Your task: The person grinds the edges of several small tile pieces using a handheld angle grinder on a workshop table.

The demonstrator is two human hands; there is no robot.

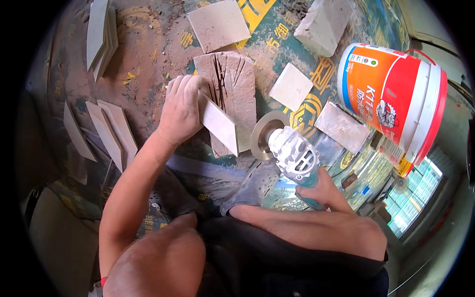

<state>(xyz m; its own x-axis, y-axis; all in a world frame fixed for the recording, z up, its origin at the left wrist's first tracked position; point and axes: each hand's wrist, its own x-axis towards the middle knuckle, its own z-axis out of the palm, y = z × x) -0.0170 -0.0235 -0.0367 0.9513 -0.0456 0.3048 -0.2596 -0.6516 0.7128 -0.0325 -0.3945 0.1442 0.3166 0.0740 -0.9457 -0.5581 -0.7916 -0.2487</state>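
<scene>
My left hand (pixel 184 106) is closed over the top of a pale tile (pixel 218 123), which it holds tilted on edge above a grooved block (pixel 240 81). Dark cuts run across the block's upper face. In my right hand (pixel 324 190) is an angle grinder (pixel 296 156) with a grey-white patterned head and a teal body. Its round disc (pixel 267 133) is close to the tile's right end, with a small gap between them. Whether the disc spins I cannot tell.
Cut tiles stand leaning at the left (pixel 101 42), with more below them (pixel 111 131). A square tile (pixel 220 24), a smaller tile piece (pixel 291 86) and two blocks (pixel 324 24) (pixel 342 126) lie around. An orange-and-red bucket (pixel 391 96) is at right. Dust covers the printed green floor sheet (pixel 277 54).
</scene>
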